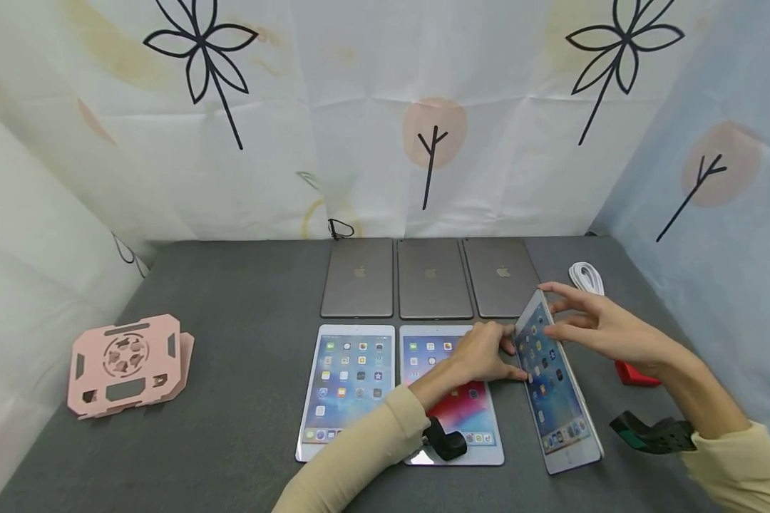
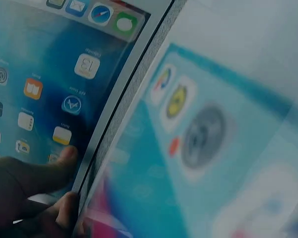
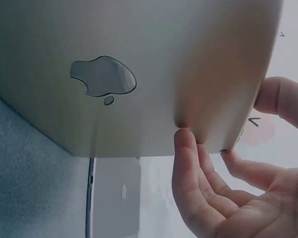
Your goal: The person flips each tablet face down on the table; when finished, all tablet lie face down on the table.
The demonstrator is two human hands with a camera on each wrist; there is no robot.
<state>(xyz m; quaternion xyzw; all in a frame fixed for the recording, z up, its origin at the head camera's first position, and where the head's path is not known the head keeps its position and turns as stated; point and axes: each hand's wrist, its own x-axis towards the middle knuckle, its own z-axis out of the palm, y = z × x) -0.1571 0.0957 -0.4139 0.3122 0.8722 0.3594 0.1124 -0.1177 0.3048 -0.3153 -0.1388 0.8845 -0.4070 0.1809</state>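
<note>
A white-framed tablet [image 1: 552, 385] stands tilted at the right of the tablet row, its lit screen towards the head camera. My left hand [image 1: 484, 351] pinches its left edge, the thumb [image 2: 64, 161] lying on the screen. My right hand [image 1: 593, 322] holds it by the upper right edge. In the right wrist view, fingertips [image 3: 185, 139] touch the tablet's pale metallic back [image 3: 154, 104]. Under my left forearm lies a second white tablet [image 1: 488, 427] with a lit screen, partly hidden. A third lit tablet [image 1: 353, 385] lies flat to its left.
Three grey tablets with logos up, the left [image 1: 358, 285], middle [image 1: 433, 285] and right [image 1: 497, 278], lie in a row behind. A pink folding stand [image 1: 125, 363] sits at left. A coiled white cable [image 1: 587, 278] and a red object [image 1: 635, 374] lie at right.
</note>
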